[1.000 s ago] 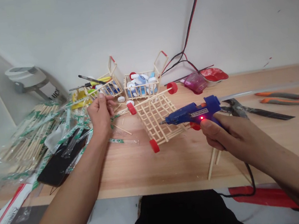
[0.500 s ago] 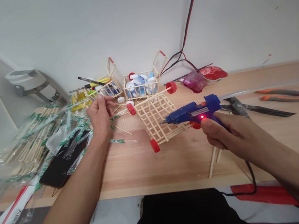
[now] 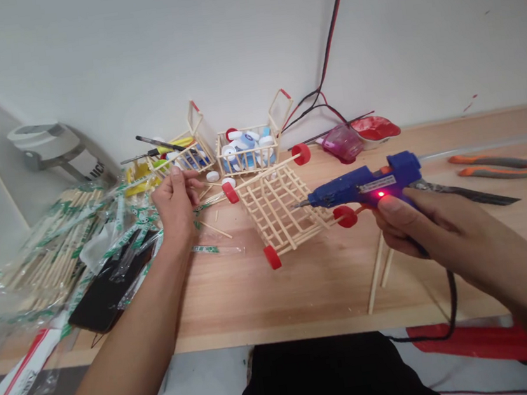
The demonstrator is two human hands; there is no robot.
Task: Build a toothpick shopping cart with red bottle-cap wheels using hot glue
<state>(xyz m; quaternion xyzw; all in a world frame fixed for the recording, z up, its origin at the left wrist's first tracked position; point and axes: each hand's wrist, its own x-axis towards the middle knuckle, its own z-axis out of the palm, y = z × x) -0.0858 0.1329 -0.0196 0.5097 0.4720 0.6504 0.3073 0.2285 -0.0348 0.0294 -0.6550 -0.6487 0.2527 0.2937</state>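
A small cart of wooden sticks (image 3: 279, 211) with red bottle-cap wheels lies tipped on its side in the middle of the wooden table (image 3: 303, 288). My right hand (image 3: 420, 223) grips a blue hot glue gun (image 3: 363, 186) with its red light on, nozzle pointing left at the cart. My left hand (image 3: 175, 202) is closed on a thin wooden stick (image 3: 146, 177) beside a heap of wrapped chopsticks (image 3: 62, 241).
Two finished stick carts (image 3: 247, 145) with bottle caps stand at the back by the wall. Orange-handled pliers (image 3: 504, 168) and cutters lie at the right. A black phone (image 3: 104, 290) lies under wrappers at the left. Loose sticks (image 3: 378, 273) lie near the front edge.
My right hand has drawn the glue gun to the right, away from the cart, uncovering a red wheel. My left hand has hardly moved.
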